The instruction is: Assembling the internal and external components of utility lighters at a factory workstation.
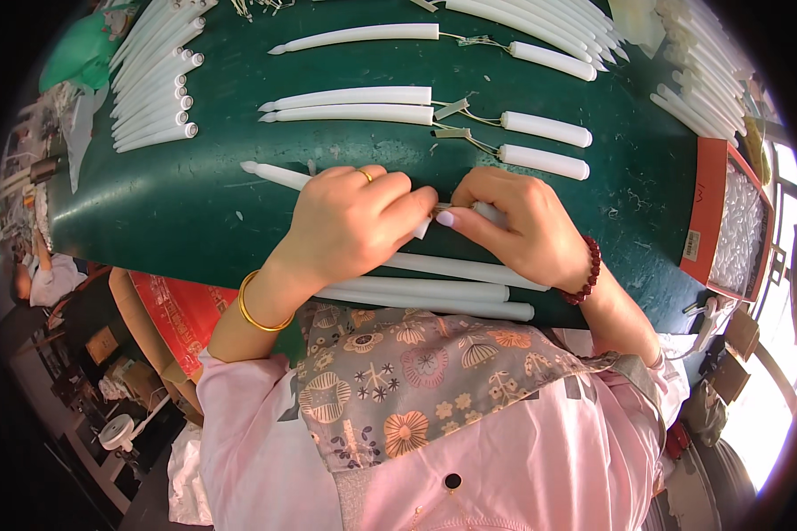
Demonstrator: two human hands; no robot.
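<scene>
White plastic, by the look of it, makes up the long taper (279, 175) in the left hand (350, 217), its pointed tip showing beyond the knuckles to the left over the green table (195, 199). That hand is closed round the body, and its thumb and forefinger nearly meet the right hand (518, 212), whose thumb and forefinger pinch what look like thin wires (442, 209). A short white tube (489, 211) shows partly beneath the right palm; I cannot tell how firmly it is gripped.

From where I stand, the work calls for fingertips – the left keeping the taper steady, the right pinching lightly. I'd leave the wires a little slack, since a tug could strain them, and keep both parts low over the table. Just beyond, two wired pairs (345, 116) lie with tips left and short tubes right – a handy pattern to match. Nearer the person, loose long tubes (425, 290) lie close to the apron (443, 372); elbows should stay off those.
</scene>
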